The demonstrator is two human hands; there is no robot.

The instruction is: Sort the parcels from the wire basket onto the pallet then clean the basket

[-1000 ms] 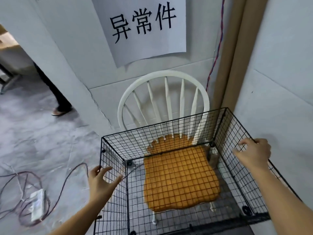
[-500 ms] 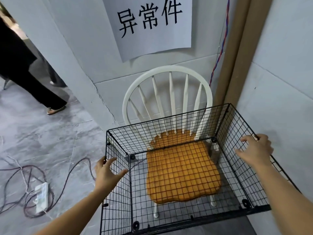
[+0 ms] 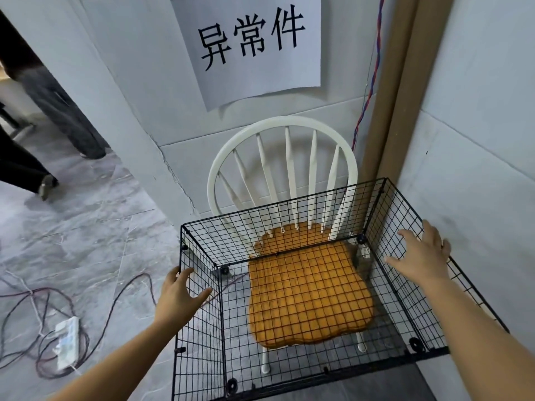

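right hand now open atop wire basket rim

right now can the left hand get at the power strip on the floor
Probably yes: the left hand rests on the wire basket's outer left wall, and the power strip lies on open floor beyond it, only loose cables around.

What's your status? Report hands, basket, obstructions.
Left hand open at left wall, right hand open on right rim. Black wire-grid basket empty, on white spindle-back chair. Nothing obstructing.

Wire basket on chair w/ sign above, power strip on floor left.
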